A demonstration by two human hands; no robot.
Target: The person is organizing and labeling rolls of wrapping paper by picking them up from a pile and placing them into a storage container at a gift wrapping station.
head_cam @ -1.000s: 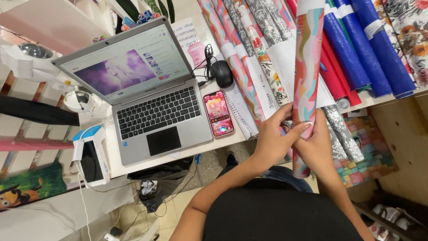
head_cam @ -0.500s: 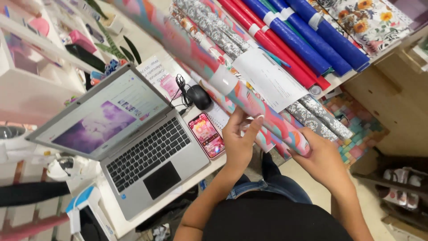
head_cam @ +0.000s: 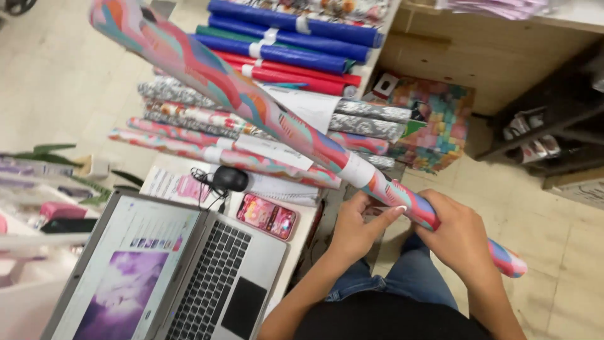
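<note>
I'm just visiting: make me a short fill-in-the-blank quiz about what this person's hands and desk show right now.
1. Both hands grip a long multicoloured roll of wrapping paper with a ____ paper band around it.
2. The right hand holds the roll nearer its lower end than the ____ hand.
3. The phone in a pink case lies beside the open ____.

Missing words: white; left; laptop

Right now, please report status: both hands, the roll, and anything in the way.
Left hand and right hand both grip the multicoloured paper roll. Roll tilted, upper end over the stacked rolls on the table. Phone and laptop beside.
</note>
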